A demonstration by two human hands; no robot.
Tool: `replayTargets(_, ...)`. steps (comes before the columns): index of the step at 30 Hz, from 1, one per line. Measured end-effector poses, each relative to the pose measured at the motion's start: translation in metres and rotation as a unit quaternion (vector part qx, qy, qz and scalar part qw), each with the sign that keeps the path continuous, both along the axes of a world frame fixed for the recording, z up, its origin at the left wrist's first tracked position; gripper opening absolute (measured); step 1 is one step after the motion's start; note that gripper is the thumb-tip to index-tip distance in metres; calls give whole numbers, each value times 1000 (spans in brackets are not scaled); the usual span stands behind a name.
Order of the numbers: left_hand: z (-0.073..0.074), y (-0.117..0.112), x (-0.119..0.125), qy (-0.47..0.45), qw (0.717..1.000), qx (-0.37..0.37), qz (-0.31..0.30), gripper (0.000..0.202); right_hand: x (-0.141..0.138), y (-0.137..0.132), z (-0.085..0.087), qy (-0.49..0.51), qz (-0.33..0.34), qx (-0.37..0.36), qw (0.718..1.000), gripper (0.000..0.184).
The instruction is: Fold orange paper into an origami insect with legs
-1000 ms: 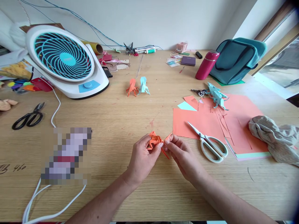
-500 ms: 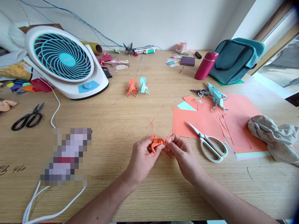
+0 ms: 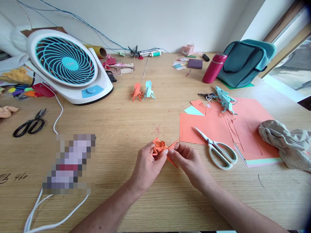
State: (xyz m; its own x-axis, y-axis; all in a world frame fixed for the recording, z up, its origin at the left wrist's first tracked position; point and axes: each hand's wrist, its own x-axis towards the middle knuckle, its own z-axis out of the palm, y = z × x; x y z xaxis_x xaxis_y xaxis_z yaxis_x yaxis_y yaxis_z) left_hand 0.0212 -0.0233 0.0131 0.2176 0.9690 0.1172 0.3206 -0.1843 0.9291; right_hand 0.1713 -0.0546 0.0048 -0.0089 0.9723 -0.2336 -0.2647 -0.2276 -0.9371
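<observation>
An orange origami figure (image 3: 159, 146) with thin folded limbs is pinched between my two hands, above the table. My left hand (image 3: 150, 161) is closed round its body, thumb on the near side. With thumb and fingertips my right hand (image 3: 186, 156) grips the figure's right end, where narrow pointed strips stick out up and down. Part of the paper is hidden behind the fingers. White-handled scissors (image 3: 222, 153) lie just right of my right hand, their blades on a sheet of orange paper (image 3: 204, 127).
Finished orange (image 3: 137, 91) and light blue (image 3: 148, 89) origami figures stand mid-table. A larger blue origami creature (image 3: 224, 98) rests near keys. Around are a fan (image 3: 69, 64), black scissors (image 3: 30, 124), a pink bottle (image 3: 215, 68), a teal bag (image 3: 245, 63) and grey cloth (image 3: 285, 139).
The orange figure has shifted slightly left and turned in my fingers, showing more of its folded limbs. My right fingertips have moved a little left, closer to my left thumb.
</observation>
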Motion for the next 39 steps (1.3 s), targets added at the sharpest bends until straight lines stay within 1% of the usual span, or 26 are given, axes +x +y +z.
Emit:
replayTargets(4,-2,1,-1,-27,999,-19,-14,13,-1,0,-1,-9,-19,3,1000,44)
replayTargets(7,-4,3,-1,-64,994,-81,-33,17,-1,2,-3,-14,-38,13,999,44)
replayTargets(10,-2,4,-2,-101,985,-128,-48,19,0,4,-4,-16,-37,18,999,42)
replayTargets(14,4,6,-4,-104,985,-122,-62,21,2,4,-3,-3,-8,14,1000,43)
replayTargets(17,6,7,-5,-87,986,-118,-73,22,2,3,-2,19,5,24,1000,41)
replayTargets(22,4,6,-2,-117,982,-129,-74,20,0,2,-5,12,-14,55,998,37)
replayTargets(27,3,5,-2,-136,977,-147,-76,16,1,3,-10,18,-40,58,997,37)
replayTargets(30,3,6,-4,-126,981,-133,-61,16,2,3,-9,18,-33,43,998,39)
replayTargets(33,4,9,-5,-115,983,-128,-61,15,3,4,-8,12,-22,27,999,40)
replayTargets(36,6,11,-7,-111,981,-147,-66,16,4,5,-9,18,-9,25,999,41)
replayTargets(39,6,12,-8,-134,973,-168,-80,21,3,5,-10,17,-13,30,999,42)
